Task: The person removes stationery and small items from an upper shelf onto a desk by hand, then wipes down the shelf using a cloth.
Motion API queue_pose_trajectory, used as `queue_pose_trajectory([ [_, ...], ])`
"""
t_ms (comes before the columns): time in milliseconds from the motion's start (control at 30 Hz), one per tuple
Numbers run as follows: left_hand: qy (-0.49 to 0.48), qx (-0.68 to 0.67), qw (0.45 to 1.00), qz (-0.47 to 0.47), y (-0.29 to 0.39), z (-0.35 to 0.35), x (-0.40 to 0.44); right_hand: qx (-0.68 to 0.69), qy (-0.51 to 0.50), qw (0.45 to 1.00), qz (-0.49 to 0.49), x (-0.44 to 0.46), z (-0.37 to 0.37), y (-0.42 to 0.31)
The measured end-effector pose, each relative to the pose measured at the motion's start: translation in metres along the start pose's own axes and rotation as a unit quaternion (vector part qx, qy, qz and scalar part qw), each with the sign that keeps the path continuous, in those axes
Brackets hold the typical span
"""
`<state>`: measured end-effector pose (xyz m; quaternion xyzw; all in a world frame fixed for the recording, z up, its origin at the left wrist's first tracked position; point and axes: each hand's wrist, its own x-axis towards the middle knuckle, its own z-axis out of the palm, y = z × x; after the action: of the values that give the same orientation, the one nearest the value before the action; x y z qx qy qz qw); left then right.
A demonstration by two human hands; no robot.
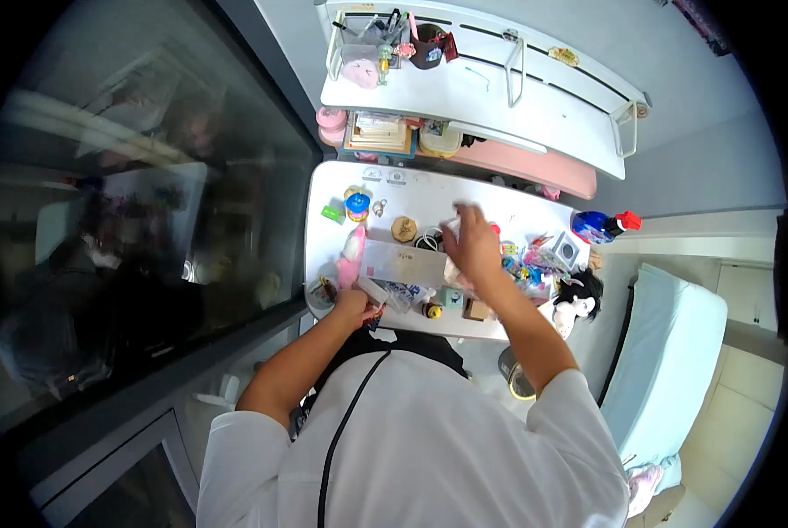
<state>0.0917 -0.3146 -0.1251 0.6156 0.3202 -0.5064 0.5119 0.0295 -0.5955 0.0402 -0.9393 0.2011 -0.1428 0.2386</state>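
Note:
My left hand (355, 308) is closed at the table's near edge, around a small whitish rectangular piece (373, 291). Beside it lie a clear plastic packet with blue print (404, 295) and a pink plush toy (351, 257). My right hand (475, 248) is over the middle of the table, fingers bent and partly smeared by motion; whether anything is in them I cannot make out. Just left of it are dark and white rings (428, 239) and a round wooden piece (403, 230). A translucent plastic box (403, 262) sits between my hands.
A blue bottle with a red cap (594, 226), a black-haired doll (580, 289) and mixed small items crowd the right side. A blue-topped toy (357, 205) stands at the left. Behind the table (482, 195) rises a white shelf (464, 84). A dark window borders the left.

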Motion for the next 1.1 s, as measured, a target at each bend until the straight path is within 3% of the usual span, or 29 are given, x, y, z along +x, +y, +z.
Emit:
queue_pose_trajectory([
  [67,0.005,-0.007,1.0,-0.014,0.003,0.002,-0.003,0.053,0.119,0.99,-0.062,0.063,-0.008,0.006],
  [267,-0.037,-0.042,0.998,-0.005,-0.004,0.002,-0.002,0.013,0.227,0.973,-0.036,0.257,-0.026,0.017],
  [400,-0.044,0.082,0.995,-0.02,0.016,0.007,-0.041,-0.056,0.068,0.996,-0.003,0.323,-0.036,0.011],
  [467,-0.06,0.073,0.995,-0.029,-0.004,-0.006,-0.016,-0.11,0.007,0.994,-0.01,0.345,-0.033,0.018],
  [533,-0.081,0.062,0.994,-0.027,-0.006,-0.011,-0.015,-0.16,-0.051,0.985,-0.037,0.358,-0.034,0.02],
  [867,-0.043,0.077,0.996,-0.029,-0.009,-0.021,-0.02,-0.191,-0.002,0.98,-0.048,0.341,-0.04,0.043],
  [1100,-0.084,0.105,0.991,-0.013,0.0,-0.016,-0.047,-0.141,0.051,0.984,-0.093,0.274,-0.081,0.035],
])
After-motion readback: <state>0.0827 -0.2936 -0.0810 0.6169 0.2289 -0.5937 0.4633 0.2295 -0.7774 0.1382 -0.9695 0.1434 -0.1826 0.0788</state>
